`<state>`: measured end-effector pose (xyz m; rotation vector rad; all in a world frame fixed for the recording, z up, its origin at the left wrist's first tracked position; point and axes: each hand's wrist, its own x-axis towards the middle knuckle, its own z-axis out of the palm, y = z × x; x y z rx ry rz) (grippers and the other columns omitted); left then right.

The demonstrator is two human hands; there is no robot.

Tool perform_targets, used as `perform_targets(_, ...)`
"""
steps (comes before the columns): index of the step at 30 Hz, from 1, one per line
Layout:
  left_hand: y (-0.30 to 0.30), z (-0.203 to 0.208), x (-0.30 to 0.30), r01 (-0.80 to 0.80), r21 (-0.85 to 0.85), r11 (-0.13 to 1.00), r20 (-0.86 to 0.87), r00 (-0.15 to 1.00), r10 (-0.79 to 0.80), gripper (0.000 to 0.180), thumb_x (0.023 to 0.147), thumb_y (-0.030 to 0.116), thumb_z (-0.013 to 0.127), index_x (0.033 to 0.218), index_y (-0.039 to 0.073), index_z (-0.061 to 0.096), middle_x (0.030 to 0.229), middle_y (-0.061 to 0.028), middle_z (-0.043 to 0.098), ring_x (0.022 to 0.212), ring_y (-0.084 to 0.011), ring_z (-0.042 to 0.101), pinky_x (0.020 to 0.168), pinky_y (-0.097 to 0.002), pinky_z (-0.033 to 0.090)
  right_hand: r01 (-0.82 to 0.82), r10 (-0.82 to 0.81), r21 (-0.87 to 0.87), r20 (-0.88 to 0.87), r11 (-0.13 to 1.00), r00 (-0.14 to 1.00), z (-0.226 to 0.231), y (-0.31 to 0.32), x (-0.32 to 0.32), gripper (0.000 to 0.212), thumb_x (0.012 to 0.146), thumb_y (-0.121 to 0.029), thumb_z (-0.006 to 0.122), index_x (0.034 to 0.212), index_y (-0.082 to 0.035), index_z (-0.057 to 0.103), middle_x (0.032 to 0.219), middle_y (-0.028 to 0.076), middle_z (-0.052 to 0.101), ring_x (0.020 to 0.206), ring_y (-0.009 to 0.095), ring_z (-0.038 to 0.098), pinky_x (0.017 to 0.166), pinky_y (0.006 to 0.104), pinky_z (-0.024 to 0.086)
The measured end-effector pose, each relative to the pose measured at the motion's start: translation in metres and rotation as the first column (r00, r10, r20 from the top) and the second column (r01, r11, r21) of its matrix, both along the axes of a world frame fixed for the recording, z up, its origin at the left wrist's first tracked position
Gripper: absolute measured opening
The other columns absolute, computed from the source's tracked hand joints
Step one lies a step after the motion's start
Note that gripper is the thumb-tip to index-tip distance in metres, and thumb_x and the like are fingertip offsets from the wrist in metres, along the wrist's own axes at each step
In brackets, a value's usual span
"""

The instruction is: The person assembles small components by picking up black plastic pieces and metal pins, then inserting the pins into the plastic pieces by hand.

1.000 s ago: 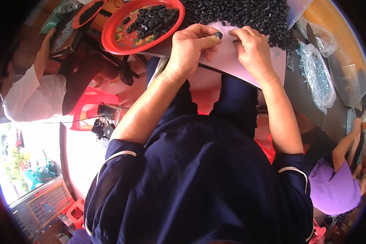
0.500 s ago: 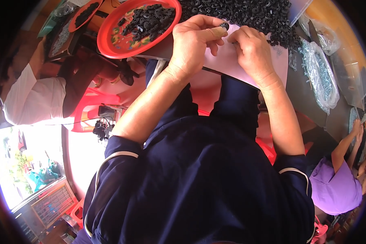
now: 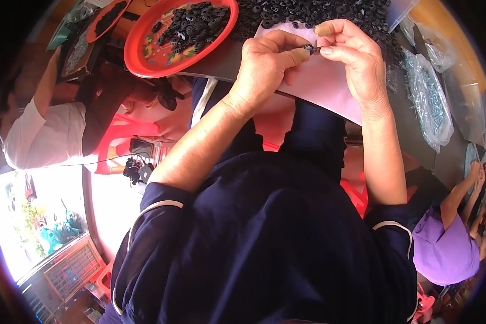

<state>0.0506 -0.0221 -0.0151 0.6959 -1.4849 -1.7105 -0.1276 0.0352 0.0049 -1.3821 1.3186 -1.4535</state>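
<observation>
Between the thumb and forefinger of my left hand [image 3: 262, 67] is a small black plastic part [image 3: 308, 48]. My right hand [image 3: 362, 65] faces it, thumb and fingertips pinched close to the part; whatever tiny thing they hold is too small to make out. Tan coverings wrap some of the fingertips. Both hands are over a pale pink sheet [image 3: 329, 94] at the table's near edge. Just beyond them spreads a heap of similar black parts [image 3: 318, 11].
To the left, a red round tray [image 3: 137, 66] holds more black parts. Clear plastic bags of small silvery pieces [image 3: 429, 102] lie on the right. A person in white [image 3: 48, 129] sits at left, another in purple [image 3: 443, 248] at lower right.
My right hand has lifted off the sheet and turned, its fingertips now pinched beside the black part. My left hand has shifted slightly right and nearer with the part.
</observation>
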Motion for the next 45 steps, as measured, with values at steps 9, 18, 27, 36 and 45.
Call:
perform_targets(9,-0.002,-0.004,0.001,-0.005,-0.016,1.000,0.020,1.000,0.005,0.011,0.087,0.003,0.067,0.097,-0.003,0.068,0.078,-0.0051,0.067,0.058,-0.0068,0.054,0.053,-0.0209,0.043,-0.069,0.071,0.051,-0.039,0.996,0.997,0.010,-0.002,0.006,0.030,0.078,-0.002,0.060,0.108,0.000,0.063,0.091,0.002,0.062,0.088,0.009,0.056,0.086,0.0235,0.042)
perform_targets(18,0.005,-0.003,-0.001,-0.060,-0.021,0.998,0.048,0.997,0.060,0.010,0.085,0.002,0.068,0.094,-0.002,0.068,0.072,-0.0005,0.062,0.060,-0.0051,0.053,0.053,-0.0205,0.042,0.110,-0.221,-0.270,-0.424,0.956,0.878,0.000,0.000,0.028,0.023,0.077,0.006,0.060,0.097,-0.003,0.064,0.079,0.005,0.067,0.070,0.012,0.061,0.065,0.0248,0.051)
perform_targets(27,0.006,-0.005,0.000,-0.077,-0.052,0.996,-0.002,0.997,0.077,0.009,0.086,0.001,0.067,0.094,-0.001,0.068,0.071,-0.0001,0.062,0.060,-0.0049,0.054,0.054,-0.0203,0.043,0.192,-0.312,-0.330,-0.364,0.924,0.878,-0.004,0.004,0.034,0.027,0.078,0.006,0.060,0.102,-0.004,0.068,0.089,0.006,0.071,0.073,0.013,0.063,0.067,0.0259,0.052)
perform_targets(36,0.005,-0.006,0.004,-0.045,-0.090,0.995,0.005,0.999,0.045,0.013,0.084,0.005,0.069,0.095,-0.002,0.067,0.072,-0.0020,0.063,0.061,-0.0056,0.056,0.052,-0.0212,0.047,0.169,-0.173,-0.040,-0.277,0.985,0.945,0.010,0.003,0.030,0.023,0.080,-0.002,0.061,0.102,-0.002,0.069,0.082,0.003,0.067,0.075,0.008,0.059,0.071,0.0231,0.048)
perform_targets(45,0.005,-0.004,0.003,-0.042,-0.087,0.995,0.015,0.999,0.044,0.009,0.087,0.005,0.067,0.094,0.000,0.068,0.073,-0.0010,0.066,0.063,-0.0042,0.057,0.054,-0.0196,0.044,0.152,-0.188,-0.125,-0.363,0.980,0.913,0.012,0.011,0.030,0.021,0.084,0.000,0.059,0.103,-0.003,0.068,0.073,0.001,0.063,0.069,0.005,0.054,0.065,0.0223,0.045)
